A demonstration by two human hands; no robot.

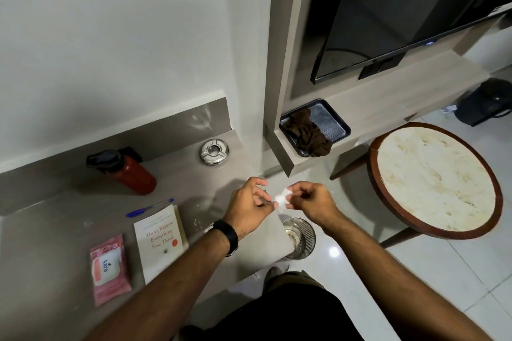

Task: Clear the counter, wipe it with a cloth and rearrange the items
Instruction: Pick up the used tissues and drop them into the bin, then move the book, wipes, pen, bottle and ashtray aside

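On the grey counter (55, 230) lie a red bottle (130, 174) on its side, a blue pen (149, 207), a white book (160, 241), a pink wipes pack (109, 268) and a steel ashtray (214, 152). Over the counter's right corner, my left hand (249, 202) and my right hand (310, 199) pinch a small white scrap of paper (282, 198) between their fingertips. A brown cloth (307, 133) lies bunched in a dark tray (336, 122) on the shelf to the right.
A steel mesh bin (302, 235) stands on the tiled floor just below the counter's corner. A round marble-topped table (435, 180) is at the right. A television (401, 14) hangs above the shelf, and a black bag (487, 102) sits far right.
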